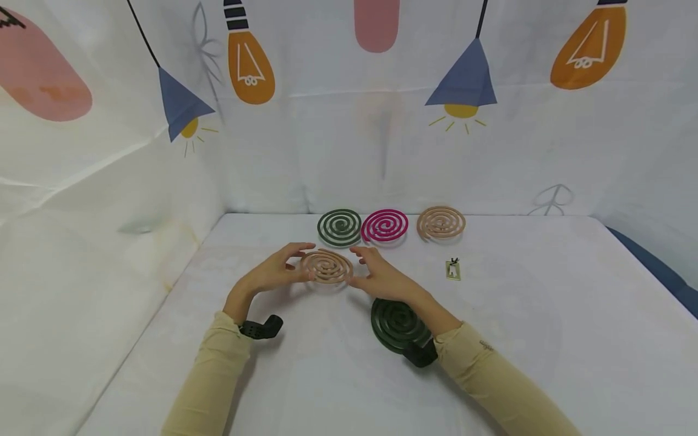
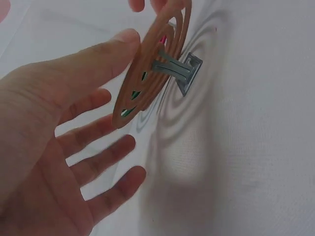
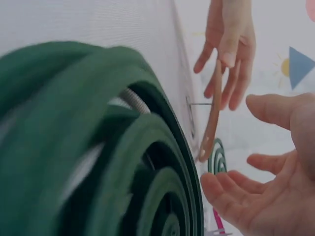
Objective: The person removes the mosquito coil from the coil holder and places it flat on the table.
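Observation:
A tan mosquito coil [image 1: 326, 266] sits raised on a small metal stand [image 2: 189, 71], its shadow cast on the white tabletop. At its left edge is my left hand [image 1: 275, 272], thumb tip on the rim and the other fingers spread and fairly straight. My right hand [image 1: 384, 278] stands at the coil's right side, fingers loosely bent and apart from it, with nothing between thumb and fingers [image 3: 234, 196]. Under my right wrist lies a dark green coil [image 1: 389, 327], large and close in the right wrist view; the wrist camera and forearm partly cover it.
Along the back of the table [image 1: 518, 339] are a green coil [image 1: 339, 228], a magenta coil [image 1: 385, 226] and another tan coil [image 1: 441, 223]. A loose metal stand [image 1: 453, 270] lies to the right. White printed sheeting [image 1: 338, 157] walls off the back and left.

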`<state>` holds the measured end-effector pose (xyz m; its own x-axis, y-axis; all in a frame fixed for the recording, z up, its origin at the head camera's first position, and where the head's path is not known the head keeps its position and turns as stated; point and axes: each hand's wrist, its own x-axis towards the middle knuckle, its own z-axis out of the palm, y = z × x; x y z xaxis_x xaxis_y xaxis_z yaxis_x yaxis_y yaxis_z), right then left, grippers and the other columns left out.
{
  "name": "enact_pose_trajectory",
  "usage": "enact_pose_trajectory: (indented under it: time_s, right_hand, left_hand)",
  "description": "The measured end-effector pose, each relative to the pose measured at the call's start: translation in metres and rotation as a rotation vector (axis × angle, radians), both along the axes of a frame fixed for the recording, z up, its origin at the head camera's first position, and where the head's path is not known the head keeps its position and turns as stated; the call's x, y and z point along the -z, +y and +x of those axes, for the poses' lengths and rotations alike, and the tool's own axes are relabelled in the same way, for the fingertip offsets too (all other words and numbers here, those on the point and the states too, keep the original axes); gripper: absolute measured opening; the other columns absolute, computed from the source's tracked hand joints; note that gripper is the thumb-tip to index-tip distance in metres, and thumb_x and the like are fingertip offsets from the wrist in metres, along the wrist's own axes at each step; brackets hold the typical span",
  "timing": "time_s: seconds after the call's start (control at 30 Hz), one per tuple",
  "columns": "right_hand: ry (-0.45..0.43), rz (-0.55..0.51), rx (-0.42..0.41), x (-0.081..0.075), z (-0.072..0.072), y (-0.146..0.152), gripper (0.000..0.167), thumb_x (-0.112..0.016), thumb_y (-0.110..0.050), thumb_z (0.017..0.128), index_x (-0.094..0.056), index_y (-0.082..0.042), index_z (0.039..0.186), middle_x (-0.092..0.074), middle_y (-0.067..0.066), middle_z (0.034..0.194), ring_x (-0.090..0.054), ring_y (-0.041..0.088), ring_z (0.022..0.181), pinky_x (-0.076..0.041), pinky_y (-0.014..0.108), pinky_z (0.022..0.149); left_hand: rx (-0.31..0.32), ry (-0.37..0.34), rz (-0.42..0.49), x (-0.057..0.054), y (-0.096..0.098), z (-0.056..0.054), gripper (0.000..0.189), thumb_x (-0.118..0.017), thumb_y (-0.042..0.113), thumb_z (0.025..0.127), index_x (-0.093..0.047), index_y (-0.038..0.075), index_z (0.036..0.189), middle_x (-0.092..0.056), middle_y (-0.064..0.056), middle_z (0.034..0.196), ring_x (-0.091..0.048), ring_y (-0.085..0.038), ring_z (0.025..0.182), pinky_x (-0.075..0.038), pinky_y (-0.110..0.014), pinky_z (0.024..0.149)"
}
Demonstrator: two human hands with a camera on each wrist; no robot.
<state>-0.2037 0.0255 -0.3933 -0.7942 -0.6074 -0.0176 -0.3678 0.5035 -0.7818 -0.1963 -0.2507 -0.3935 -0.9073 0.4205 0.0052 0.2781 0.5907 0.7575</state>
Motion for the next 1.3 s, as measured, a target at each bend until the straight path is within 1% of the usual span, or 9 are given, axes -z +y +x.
enact_pose_trajectory:
  time_s: [0.13,0.33,0.43,0.53,0.6,0.77,0.87,1.0,1.3]
  right_hand:
    - [0.028,0.040,-0.009,0.001,-0.003,-0.006,0.071,-0.060,-0.025,0.092,-0.022,-0.003,0.148,-0.030,0.022,0.145,-0.039,0.034,0.132,-0.045,0.047,0.098]
    - [0.063,0.082,-0.037,0.002,-0.007,-0.011,0.078,-0.062,-0.027,0.091,-0.019,0.003,0.148,-0.030,0.026,0.146,-0.035,0.036,0.135,-0.034,0.049,0.109]
    - [0.064,0.079,-0.040,0.002,-0.007,-0.012,0.080,-0.064,-0.026,0.089,-0.019,0.005,0.148,-0.030,0.026,0.147,-0.031,0.036,0.138,-0.029,0.049,0.112]
    - [0.075,0.080,-0.047,0.004,-0.008,-0.013,0.081,-0.065,-0.025,0.089,-0.019,0.006,0.147,-0.031,0.026,0.146,-0.032,0.036,0.137,-0.027,0.048,0.113]
    - [0.075,0.087,-0.044,0.005,-0.009,-0.014,0.081,-0.067,-0.024,0.088,-0.020,0.005,0.147,-0.030,0.025,0.147,-0.032,0.036,0.138,-0.027,0.048,0.114]
    - [0.091,0.105,-0.046,0.009,-0.010,-0.016,0.082,-0.068,-0.024,0.087,-0.021,0.005,0.147,-0.031,0.025,0.147,-0.031,0.035,0.138,-0.027,0.047,0.114]
    - [0.112,0.099,-0.050,0.009,-0.009,-0.017,0.081,-0.068,-0.024,0.087,-0.022,0.006,0.146,-0.035,0.025,0.145,-0.034,0.034,0.136,-0.029,0.046,0.113]
    - [0.116,0.084,-0.034,0.009,-0.008,-0.018,0.079,-0.069,-0.023,0.086,-0.025,0.003,0.146,-0.039,0.023,0.141,-0.039,0.033,0.133,-0.031,0.046,0.111]
    - [0.141,0.054,-0.031,0.010,-0.007,-0.020,0.075,-0.069,-0.022,0.085,-0.029,0.000,0.145,-0.040,0.021,0.139,-0.044,0.031,0.128,-0.035,0.047,0.108]
  left_hand:
    - [0.003,-0.004,-0.019,0.001,-0.001,0.000,0.072,-0.072,0.028,0.084,-0.038,0.007,0.143,-0.039,-0.010,0.148,-0.041,-0.034,0.132,-0.042,-0.050,0.101]
    - [0.003,-0.030,-0.026,0.002,-0.001,-0.001,0.073,-0.073,0.027,0.082,-0.038,0.007,0.143,-0.040,-0.010,0.148,-0.044,-0.033,0.130,-0.045,-0.046,0.099]
    - [0.002,-0.020,-0.041,0.001,-0.002,-0.001,0.072,-0.074,0.027,0.082,-0.040,0.006,0.142,-0.043,-0.012,0.145,-0.050,-0.033,0.123,-0.048,-0.044,0.096]
    - [-0.001,-0.014,-0.050,0.001,-0.002,-0.001,0.070,-0.074,0.027,0.081,-0.043,0.004,0.140,-0.046,-0.015,0.140,-0.057,-0.032,0.114,-0.050,-0.040,0.091]
    - [0.003,-0.014,-0.048,0.001,-0.002,-0.001,0.069,-0.074,0.026,0.081,-0.044,0.002,0.139,-0.047,-0.017,0.137,-0.060,-0.031,0.109,-0.051,-0.037,0.087]
    - [0.007,-0.003,-0.053,0.000,-0.001,-0.001,0.067,-0.074,0.024,0.082,-0.045,0.000,0.137,-0.048,-0.019,0.136,-0.062,-0.030,0.104,-0.051,-0.030,0.081]
    - [-0.005,0.002,-0.055,0.000,-0.001,-0.001,0.063,-0.072,0.021,0.083,-0.046,-0.001,0.137,-0.048,-0.021,0.137,-0.063,-0.030,0.102,-0.051,-0.028,0.075]
    - [-0.032,-0.009,-0.049,-0.002,-0.001,0.000,0.059,-0.070,0.020,0.085,-0.048,0.000,0.136,-0.048,-0.021,0.137,-0.063,-0.030,0.100,-0.050,-0.027,0.070]
    - [-0.059,-0.007,-0.057,-0.005,0.001,0.002,0.060,-0.072,0.023,0.084,-0.049,0.004,0.136,-0.049,-0.017,0.138,-0.063,-0.026,0.099,-0.050,-0.028,0.073]
